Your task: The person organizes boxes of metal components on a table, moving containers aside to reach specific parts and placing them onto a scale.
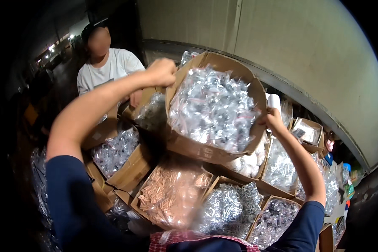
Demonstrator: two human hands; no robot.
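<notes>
A large cardboard box [193, 147] is tilted toward me above the other boxes, filled with small clear plastic bags [212, 107] of shiny parts. My left hand [163, 72] is closed on its upper left rim. On the right side, my right hand [274, 119] grips the box's edge, its fingertips partly hidden by the wall. Just above that hand shows a white roll-like object [274, 102]. Below the lifted box stands an open box of copper-coloured small parts [159, 197] under clear plastic.
Several open boxes surround it, with bagged metal parts [224, 206], dark bagged pieces [277, 216] and clear bags [115, 153]. A person in a white shirt [113, 65] stands at the far left. A pale wall [290, 46] rises behind.
</notes>
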